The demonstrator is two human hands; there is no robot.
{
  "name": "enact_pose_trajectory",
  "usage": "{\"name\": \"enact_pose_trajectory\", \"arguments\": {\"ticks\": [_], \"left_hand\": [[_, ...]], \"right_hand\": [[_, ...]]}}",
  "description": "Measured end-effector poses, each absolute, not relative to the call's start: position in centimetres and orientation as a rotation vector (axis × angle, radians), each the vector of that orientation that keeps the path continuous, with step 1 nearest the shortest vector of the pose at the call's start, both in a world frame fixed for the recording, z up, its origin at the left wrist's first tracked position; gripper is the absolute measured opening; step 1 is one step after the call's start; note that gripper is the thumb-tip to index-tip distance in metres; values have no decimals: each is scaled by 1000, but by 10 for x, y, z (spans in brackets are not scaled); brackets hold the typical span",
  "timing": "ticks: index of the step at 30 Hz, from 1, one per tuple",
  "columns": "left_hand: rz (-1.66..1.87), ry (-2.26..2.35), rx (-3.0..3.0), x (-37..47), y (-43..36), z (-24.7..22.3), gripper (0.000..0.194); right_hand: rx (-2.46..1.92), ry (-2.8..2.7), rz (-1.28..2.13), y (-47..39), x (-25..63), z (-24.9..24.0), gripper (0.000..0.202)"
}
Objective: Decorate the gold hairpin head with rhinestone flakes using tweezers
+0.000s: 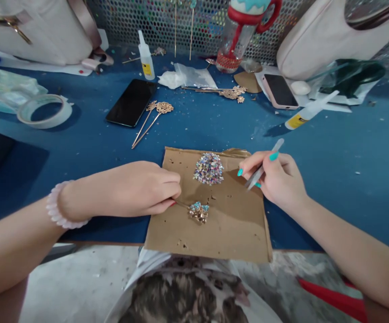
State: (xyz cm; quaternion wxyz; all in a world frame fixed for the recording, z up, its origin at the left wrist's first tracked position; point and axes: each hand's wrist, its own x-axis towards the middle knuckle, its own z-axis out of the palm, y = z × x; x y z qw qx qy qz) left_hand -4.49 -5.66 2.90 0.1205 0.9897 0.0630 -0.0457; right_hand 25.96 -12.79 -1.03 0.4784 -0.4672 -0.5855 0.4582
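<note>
My left hand (147, 189) pinches the thin stem of a gold hairpin, whose flower-shaped head (198, 212) lies over the cardboard (234, 237) with small blue stones on its upper part. In my right hand (278, 177) is a pair of tweezers (255, 178), its tips pointing down and left above the cardboard's right side. A pile of multicoloured rhinestones (209, 168) sits on the upper middle of the cardboard, between my two hands and above the hairpin head.
Behind the cardboard lie a black phone (131, 103), gold hairpins (163, 107), a roll of tape (44, 112) and a second phone (280, 91). Glue bottles (146, 58) stand or lean at both sides. Bags (39, 31) and a red-handled cup (233, 36) line the back.
</note>
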Motion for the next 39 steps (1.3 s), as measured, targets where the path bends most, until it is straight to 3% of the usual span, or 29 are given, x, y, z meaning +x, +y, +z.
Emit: {"name": "enact_pose_trajectory", "arguments": {"ticks": [8,23,39], "left_hand": [[-74,244,2864,-43,-59,30,13],[-295,408,2847,-45,-68,34,12],[-123,452,2220,-43,-60,39,12]], "right_hand": [[-1138,-1463,1092,-128,259,-9,50],[-1102,-1575,1077,-130,255,-6,43],[-1093,-1544,1042,-133,260,-7,44]]}}
